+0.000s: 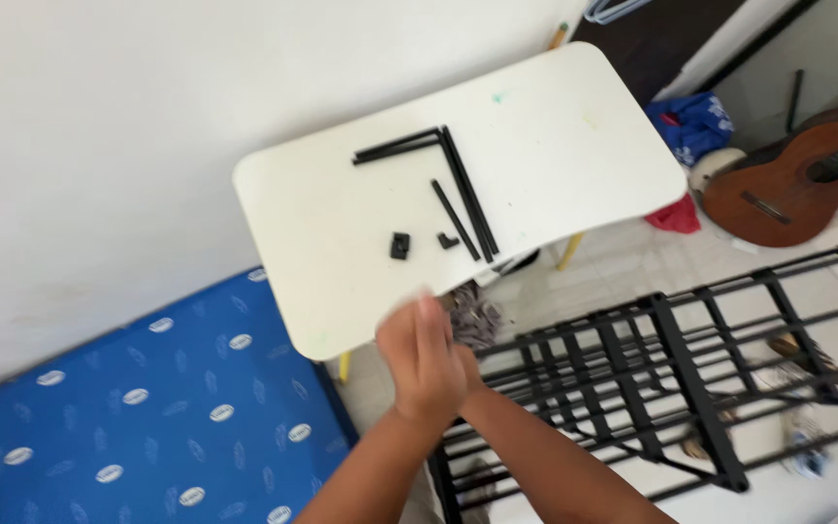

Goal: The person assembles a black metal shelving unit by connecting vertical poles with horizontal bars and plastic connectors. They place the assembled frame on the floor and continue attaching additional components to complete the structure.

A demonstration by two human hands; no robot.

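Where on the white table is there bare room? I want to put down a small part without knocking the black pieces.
The table is bare on its right half, between the long black rods and the right edge, and on its left corner beyond the small black connectors. It is crowded in the middle. The clasped hands cover the near edge.

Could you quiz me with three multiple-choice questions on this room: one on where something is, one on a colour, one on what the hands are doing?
1. Where is the guitar?
A. on the table
B. on the floor at right
C. on the mattress

2. What colour are the rods on the table?
A. black
B. red
C. white

3. How are the hands?
A. far apart
B. together
C. flat on the table

Answers: B, it lies on the tiles at right; A, dark against the white top; B, they overlap above the rack.
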